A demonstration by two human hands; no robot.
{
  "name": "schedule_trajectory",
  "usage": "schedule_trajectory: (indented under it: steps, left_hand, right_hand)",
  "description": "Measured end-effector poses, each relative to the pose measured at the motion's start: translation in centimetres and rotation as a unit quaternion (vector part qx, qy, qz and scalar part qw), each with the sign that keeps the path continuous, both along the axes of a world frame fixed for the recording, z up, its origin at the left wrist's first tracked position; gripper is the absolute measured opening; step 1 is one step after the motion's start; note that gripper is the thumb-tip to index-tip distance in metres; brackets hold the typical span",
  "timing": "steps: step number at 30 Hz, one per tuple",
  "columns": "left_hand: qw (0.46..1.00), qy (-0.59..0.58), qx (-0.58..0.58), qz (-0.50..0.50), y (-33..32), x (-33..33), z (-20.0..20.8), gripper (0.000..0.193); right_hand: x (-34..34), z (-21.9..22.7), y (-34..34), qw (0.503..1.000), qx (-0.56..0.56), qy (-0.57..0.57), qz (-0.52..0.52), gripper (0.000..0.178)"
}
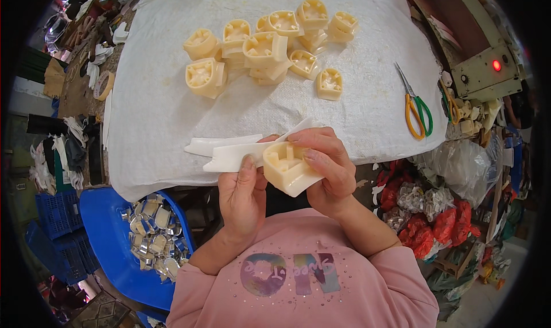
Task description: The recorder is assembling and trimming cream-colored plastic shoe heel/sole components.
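Observation:
Near the table's front edge, my right hand (330, 164) grips a cream hollow plastic block (290, 173) shaped like a shoe heel, its open side with inner ribs facing up. My left hand (244, 193) pinches a white strip (228, 157) with a notched end between thumb and fingers. The strip runs behind the block, and its other end (298, 127) stands up by my right fingers. Whether it sticks to the block I cannot tell. A second white strip (221, 145) lies just beyond, on the cloth.
Several similar cream blocks (266, 48) stand, partly stacked, on the white cloth (155, 70). Scissors (417, 107) with orange and green handles lie at the right. A blue tub (103, 230) of silver-edged pieces is at lower left. A machine box (479, 75) shows a red light.

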State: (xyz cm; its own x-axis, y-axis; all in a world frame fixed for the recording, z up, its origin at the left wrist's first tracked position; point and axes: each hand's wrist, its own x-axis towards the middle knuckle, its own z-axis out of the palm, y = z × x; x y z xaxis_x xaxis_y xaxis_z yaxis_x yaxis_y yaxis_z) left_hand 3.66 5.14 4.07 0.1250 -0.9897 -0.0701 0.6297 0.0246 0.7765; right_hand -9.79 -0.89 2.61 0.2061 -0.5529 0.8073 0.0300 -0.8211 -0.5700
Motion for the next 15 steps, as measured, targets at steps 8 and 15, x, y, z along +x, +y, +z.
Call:
schedule_trajectory:
  steps: [8, 15]
  left_hand:
    - [1.000, -0.020, 0.002, 0.022, 0.0, -0.3, 0.2, 0.038]
    - [0.993, -0.116, 0.004, 0.005, 0.0, -0.5, 0.3, 0.042]
  right_hand:
    - [0.0, -0.1, -0.3, 1.000, 0.000, 0.027, -0.009, 0.053]
    - [-0.7, -1.2, -0.1, 0.988, -0.048, 0.107, -0.098, 0.050]
